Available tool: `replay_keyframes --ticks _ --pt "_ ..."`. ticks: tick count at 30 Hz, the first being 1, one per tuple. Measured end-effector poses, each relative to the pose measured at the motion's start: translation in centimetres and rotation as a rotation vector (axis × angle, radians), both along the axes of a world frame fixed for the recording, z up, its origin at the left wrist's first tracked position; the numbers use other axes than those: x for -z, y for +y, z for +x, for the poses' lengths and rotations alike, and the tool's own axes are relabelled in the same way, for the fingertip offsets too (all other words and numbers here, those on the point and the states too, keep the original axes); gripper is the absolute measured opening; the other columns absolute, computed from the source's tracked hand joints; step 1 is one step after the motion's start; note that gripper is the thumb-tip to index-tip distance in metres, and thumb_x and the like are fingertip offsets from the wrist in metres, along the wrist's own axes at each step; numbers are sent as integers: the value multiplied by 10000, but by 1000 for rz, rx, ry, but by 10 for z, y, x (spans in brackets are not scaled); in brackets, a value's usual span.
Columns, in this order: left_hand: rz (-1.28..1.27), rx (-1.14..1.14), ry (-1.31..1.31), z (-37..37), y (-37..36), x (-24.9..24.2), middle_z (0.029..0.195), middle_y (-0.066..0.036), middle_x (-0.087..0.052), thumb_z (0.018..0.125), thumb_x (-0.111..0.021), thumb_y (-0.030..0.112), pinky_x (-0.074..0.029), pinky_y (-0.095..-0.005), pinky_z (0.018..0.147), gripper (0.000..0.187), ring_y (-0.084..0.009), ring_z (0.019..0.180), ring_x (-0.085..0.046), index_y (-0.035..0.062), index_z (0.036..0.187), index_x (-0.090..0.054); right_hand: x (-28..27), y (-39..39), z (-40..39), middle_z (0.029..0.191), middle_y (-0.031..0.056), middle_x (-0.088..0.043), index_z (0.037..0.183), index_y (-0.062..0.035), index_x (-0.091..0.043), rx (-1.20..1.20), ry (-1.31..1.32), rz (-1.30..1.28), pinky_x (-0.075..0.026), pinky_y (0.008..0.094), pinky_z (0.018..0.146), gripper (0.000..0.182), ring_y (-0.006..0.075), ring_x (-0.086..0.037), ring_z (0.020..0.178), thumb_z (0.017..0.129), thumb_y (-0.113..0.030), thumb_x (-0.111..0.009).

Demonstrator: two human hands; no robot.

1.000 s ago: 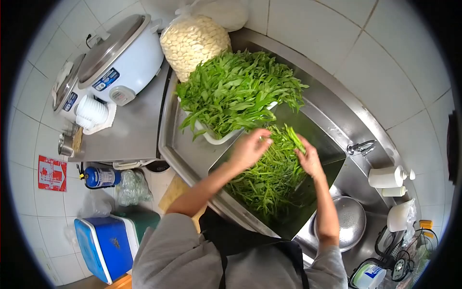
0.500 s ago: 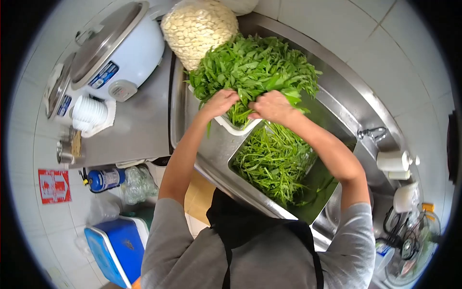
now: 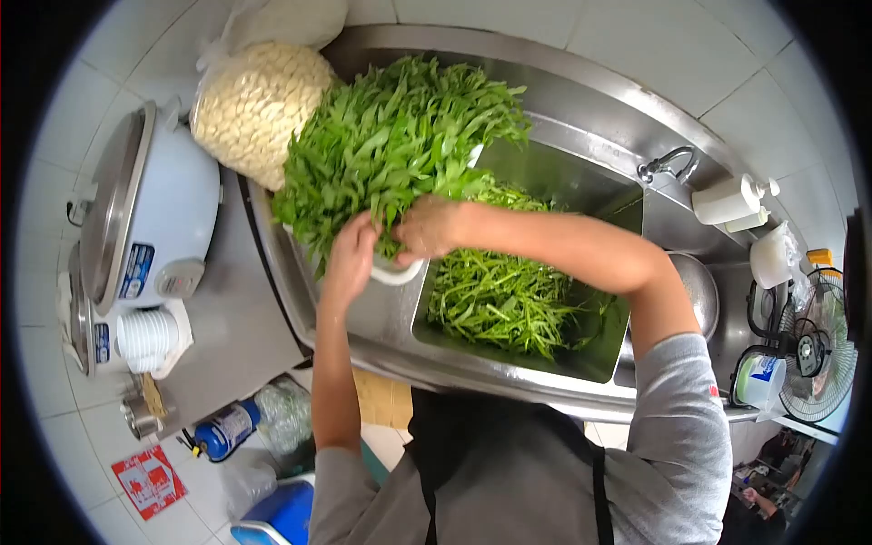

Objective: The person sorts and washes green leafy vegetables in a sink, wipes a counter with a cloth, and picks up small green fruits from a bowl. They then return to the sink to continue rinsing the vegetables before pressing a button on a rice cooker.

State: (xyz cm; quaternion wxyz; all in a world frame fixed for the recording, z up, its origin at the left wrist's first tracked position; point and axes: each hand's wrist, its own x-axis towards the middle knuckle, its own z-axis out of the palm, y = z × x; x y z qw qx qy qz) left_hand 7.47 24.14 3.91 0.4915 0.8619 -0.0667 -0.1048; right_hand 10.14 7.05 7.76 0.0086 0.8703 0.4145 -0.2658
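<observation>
A big heap of leafy greens (image 3: 391,136), long-leaved and bright, fills a white container (image 3: 397,272) standing on the sink's left drainboard. At the heap's front edge, my left hand (image 3: 352,252) has its fingers closed on some leaves. My right hand (image 3: 429,229), slightly smeared by motion, curls into the greens just beside it. The two hands nearly touch, and leaves hide some of the fingertips. More cut green stems (image 3: 500,304) lie in the sink basin (image 3: 586,363) below my right forearm.
A bag of pale, flat pieces (image 3: 259,109) leans behind the heap on the left. A large rice cooker (image 3: 168,209) and stacked white cups (image 3: 147,341) stand on the left counter. Right of the basin are a faucet (image 3: 668,165), a metal bowl (image 3: 695,295) and a fan (image 3: 817,350).
My view has turned, shifting the sink and heap leftward. My hands have come closer together at the heap's front edge. A person's arm now shows at the lower right.
</observation>
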Motion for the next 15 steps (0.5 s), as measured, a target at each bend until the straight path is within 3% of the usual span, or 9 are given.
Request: replay_keyframes --ticks 2,5,7,9,10,12,14,15 --pt "80 3 12 -27 -21 -10 1060 -161 -557 866 -453 252 -401 -363 830 338 -290 969 -534 0 1077 -531 3 -24 -12 770 142 -638 813 -14 -635 -11 -31 290 -480 412 715 329 293 -612 786 831 -324 -527" --pt "250 32 -322 -52 -39 4 1138 -168 -525 801 -540 129 -342 -371 920 338 -322 1058 -487 20 1120 -516 -32 -83 -37 812 179 -628 922 17 -605 42 -65 619 -482 386 731 292 302 -609 809 815 -252 -564" --pt "464 73 -463 -66 -41 16 1227 -151 -466 806 -523 96 -335 -385 923 358 -315 1104 -453 24 1156 -498 -48 -130 -48 848 160 -636 973 0 -602 211 83 680 -480 374 750 277 299 -611 812 813 -224 -570" --pt "484 -8 -469 -81 -55 5 1238 -155 -446 803 -518 69 -338 -380 919 365 -315 1122 -435 18 1164 -492 -47 -171 -47 886 145 -639 997 -29 -609 407 247 605 -475 360 775 265 293 -611 829 805 -210 -584" --pt "496 -98 -476 -88 -64 3 1248 -159 -426 800 -514 42 -342 -375 914 374 -316 1140 -418 12 1172 -485 -30 -187 -43 886 145 -639 997 -29 -609 415 249 614 -475 360 775 265 293 -611 829 805 -210 -584" --pt "306 -296 -505 -104 -76 15 1191 -172 -435 770 -504 -45 -369 -340 853 399 -310 1090 -436 5 1166 -486 37 -213 -26 948 135 -633 1004 -56 -619 688 410 423 -466 350 804 255 266 -606 873 805 -212 -590" --pt "361 -468 -422 -126 -77 39 1133 -147 -451 762 -473 -75 -393 -284 767 359 -269 1049 -447 10 1110 -501 135 -222 -10 980 119 -631 991 -61 -630 780 449 349 -463 348 808 232 234 -594 919 825 -212 -572" --pt "314 -440 -386 -136 -75 52 1124 -144 -457 761 -476 -78 -398 -282 724 322 -259 1026 -459 10 1070 -503 179 -217 -6 976 103 -636 993 -60 -629 817 363 321 -473 336 815 221 221 -608 878 825 -191 -569"
